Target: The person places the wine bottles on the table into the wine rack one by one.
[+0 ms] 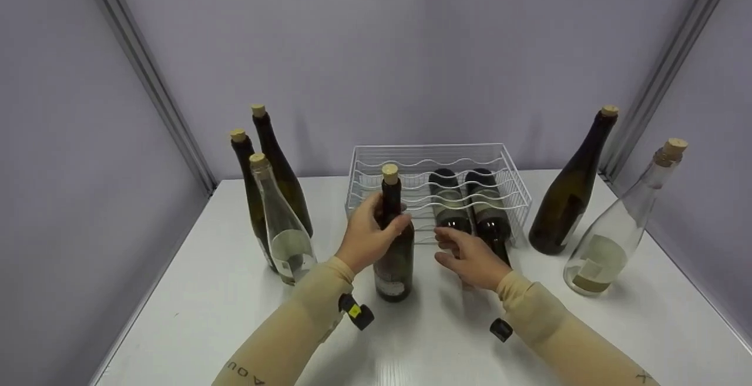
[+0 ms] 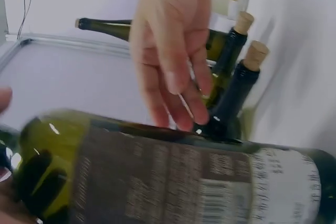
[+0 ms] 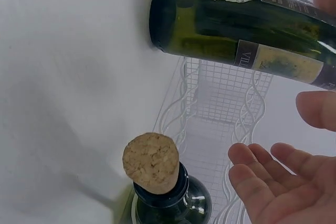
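My left hand (image 1: 371, 234) grips a dark green wine bottle (image 1: 395, 268) around its neck and shoulder. The corked bottle stands nearly upright in front of the rack; the left wrist view shows its brown back label (image 2: 157, 177). My right hand (image 1: 470, 255) holds nothing, its fingers extended and spread a little, to the right of that bottle. In the right wrist view, the right fingers (image 3: 262, 182) are apart from the held bottle (image 3: 220, 30). Near this hand, two corked dark bottles (image 1: 449, 198) (image 1: 487, 198) lie in the white wire rack (image 1: 514, 168), necks toward me.
On the left, two dark corked bottles (image 1: 288, 189) (image 1: 249, 180) and a clear one (image 1: 291, 245) stand grouped. To the right stand a dark bottle (image 1: 564, 204) and a clear bottle (image 1: 617, 233). Pale walls (image 1: 376, 51) enclose the white table (image 1: 194, 315).
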Demonstrator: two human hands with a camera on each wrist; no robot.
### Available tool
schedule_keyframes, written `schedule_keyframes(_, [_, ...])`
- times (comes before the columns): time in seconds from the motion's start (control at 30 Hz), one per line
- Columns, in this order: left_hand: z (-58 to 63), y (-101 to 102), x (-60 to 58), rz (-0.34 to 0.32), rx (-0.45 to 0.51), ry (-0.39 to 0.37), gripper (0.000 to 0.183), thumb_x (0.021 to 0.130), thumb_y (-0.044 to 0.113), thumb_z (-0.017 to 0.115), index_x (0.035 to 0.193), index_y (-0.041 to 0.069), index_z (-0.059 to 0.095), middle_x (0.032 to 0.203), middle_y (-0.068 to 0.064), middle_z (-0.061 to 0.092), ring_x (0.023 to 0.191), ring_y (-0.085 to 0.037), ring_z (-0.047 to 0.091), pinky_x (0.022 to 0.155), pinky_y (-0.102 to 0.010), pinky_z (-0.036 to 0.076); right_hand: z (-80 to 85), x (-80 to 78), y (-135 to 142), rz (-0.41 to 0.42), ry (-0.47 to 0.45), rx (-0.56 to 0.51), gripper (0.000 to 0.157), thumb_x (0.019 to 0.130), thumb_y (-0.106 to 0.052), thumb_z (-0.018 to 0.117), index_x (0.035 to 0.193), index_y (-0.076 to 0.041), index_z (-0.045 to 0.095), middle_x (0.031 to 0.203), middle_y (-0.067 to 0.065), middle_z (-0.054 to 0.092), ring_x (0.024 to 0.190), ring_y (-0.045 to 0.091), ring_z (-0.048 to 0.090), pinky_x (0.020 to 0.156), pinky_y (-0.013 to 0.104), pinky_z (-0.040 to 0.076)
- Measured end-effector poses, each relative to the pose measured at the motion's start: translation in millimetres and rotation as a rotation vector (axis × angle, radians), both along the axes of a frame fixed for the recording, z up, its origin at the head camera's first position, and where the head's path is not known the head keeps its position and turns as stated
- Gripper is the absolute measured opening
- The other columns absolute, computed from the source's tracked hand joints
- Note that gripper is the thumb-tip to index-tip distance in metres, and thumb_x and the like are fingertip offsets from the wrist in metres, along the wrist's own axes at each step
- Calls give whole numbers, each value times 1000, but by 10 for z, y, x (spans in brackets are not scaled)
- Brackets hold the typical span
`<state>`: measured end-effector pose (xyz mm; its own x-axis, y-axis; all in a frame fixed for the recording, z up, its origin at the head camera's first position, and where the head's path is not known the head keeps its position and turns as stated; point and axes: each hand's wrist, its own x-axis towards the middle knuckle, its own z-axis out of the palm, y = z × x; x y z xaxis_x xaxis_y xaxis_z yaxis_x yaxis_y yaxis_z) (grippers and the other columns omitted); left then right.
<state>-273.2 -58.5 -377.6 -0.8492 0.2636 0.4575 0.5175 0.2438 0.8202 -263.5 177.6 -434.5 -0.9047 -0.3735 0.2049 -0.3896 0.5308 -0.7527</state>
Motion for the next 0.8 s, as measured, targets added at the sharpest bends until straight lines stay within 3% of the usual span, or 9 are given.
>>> schedule_keyframes(0.17, [82,47,10,-7,-41,36,21,96,25,60,110,10,57,101,-2,62,93,-15,60,85,-37,49,12,43,-31,-1,-4,4,51,94,-17,62,139,-2,45,129,13,58,116,31,57,97,48,44])
schedule_keyframes(0.33, [104,36,72,-24,-28,52,21,97,22,58,111,7,54,101,-5,59,94,-17,58,85,-37,49,-1,91,-83,14,-37,-54,46,94,-15,62,136,-2,48,125,14,58,114,32,58,96,46,46])
schedule_keyframes(0.43, [142,31,105,-56,-14,102,23,98,22,58,113,5,52,101,-5,59,92,-16,58,83,-36,50,-6,127,-133,-21,-90,-118,41,95,-15,62,131,0,52,121,15,60,110,31,60,92,44,49])
schedule_keyframes(0.6, [244,72,173,-92,-60,278,22,97,19,58,112,5,52,99,-4,61,91,-14,60,83,-32,51,-17,222,-227,-56,-394,-358,42,98,-29,56,126,1,53,112,16,62,101,31,64,84,45,53])
schedule_keyframes(0.7, [273,116,234,-81,-160,426,20,96,15,59,111,4,52,98,-4,60,91,-15,59,82,-31,49,-33,283,-285,-19,-626,-507,56,99,-45,47,128,3,49,112,20,62,99,32,65,82,45,54])
schedule_keyframes(0.8, [268,172,298,-77,-265,587,20,93,11,62,110,4,54,98,-4,59,91,-17,56,82,-32,47,-40,320,-341,41,-798,-625,73,96,-61,39,129,4,47,114,23,62,99,33,65,80,45,54])
